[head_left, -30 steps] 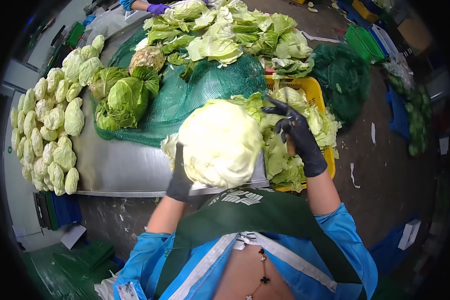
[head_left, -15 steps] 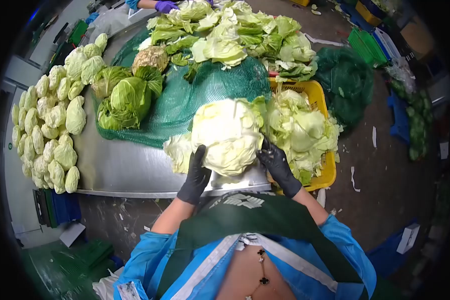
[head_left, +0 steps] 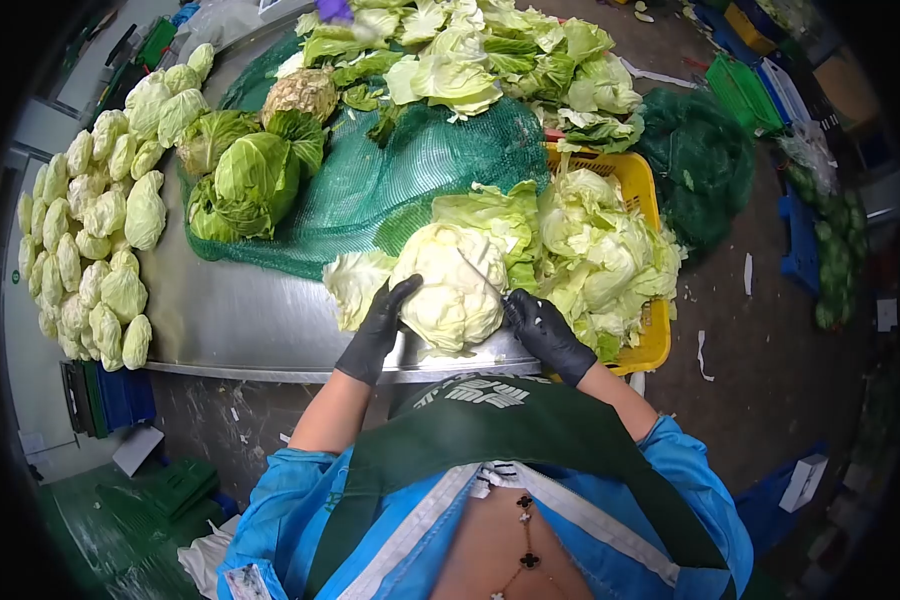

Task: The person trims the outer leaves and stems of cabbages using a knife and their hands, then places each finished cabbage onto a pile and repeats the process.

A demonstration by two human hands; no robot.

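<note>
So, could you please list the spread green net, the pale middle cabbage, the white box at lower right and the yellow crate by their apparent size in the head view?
Largest to smallest, as seen:
1. Spread green net, partly covered
2. Yellow crate, partly hidden by leaves
3. Pale middle cabbage
4. White box

Black gloves [head_left: 373, 335] go with blue sleeves [head_left: 692, 490] and a white-printed green apron [head_left: 470, 430].
</note>
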